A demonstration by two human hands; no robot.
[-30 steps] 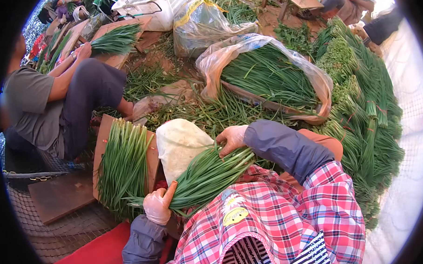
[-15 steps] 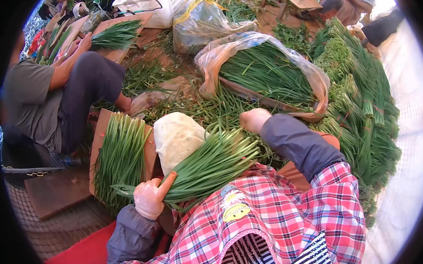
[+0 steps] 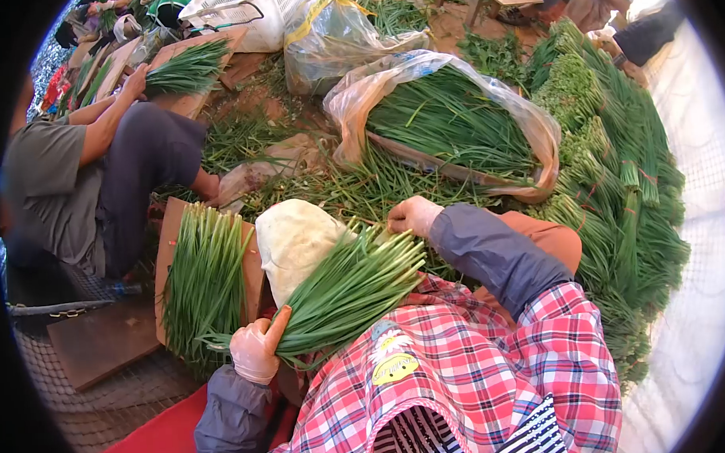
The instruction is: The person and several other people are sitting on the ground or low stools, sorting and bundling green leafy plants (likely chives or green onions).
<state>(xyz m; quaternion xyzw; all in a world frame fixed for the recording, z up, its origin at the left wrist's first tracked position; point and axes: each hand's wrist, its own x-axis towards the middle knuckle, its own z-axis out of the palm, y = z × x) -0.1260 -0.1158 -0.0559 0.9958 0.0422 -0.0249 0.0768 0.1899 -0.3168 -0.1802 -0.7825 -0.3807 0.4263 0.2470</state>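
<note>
My left hand [image 3: 255, 348], in a thin glove with an orange cover on the thumb, is closed around the leafy end of a bunch of garlic chives [image 3: 349, 291]. The bunch lies slantwise across my lap, its pale stalk ends pointing up and right. At those ends is my right hand [image 3: 414, 217], its fingers curled in; whatever they pinch is too small to make out. A cream cloth [image 3: 295, 245] covers my knee behind the bunch. To the left, more garlic chives [image 3: 205, 280] rest on a wooden board [image 3: 171, 225].
Ahead, an open plastic bag [image 3: 548, 156] holds long green leaves. Tied bundles [image 3: 617, 194] are heaped along the right. Loose trimmings [image 3: 297, 189] litter the ground. At the left another person [image 3: 65, 173] sits handling greens. A white crate [image 3: 248, 23] stands at the back.
My right hand has moved left and slightly down, from beyond the stalk ends to right at them. The left hand keeps its hold on the bunch. The whole view has shifted slightly.
</note>
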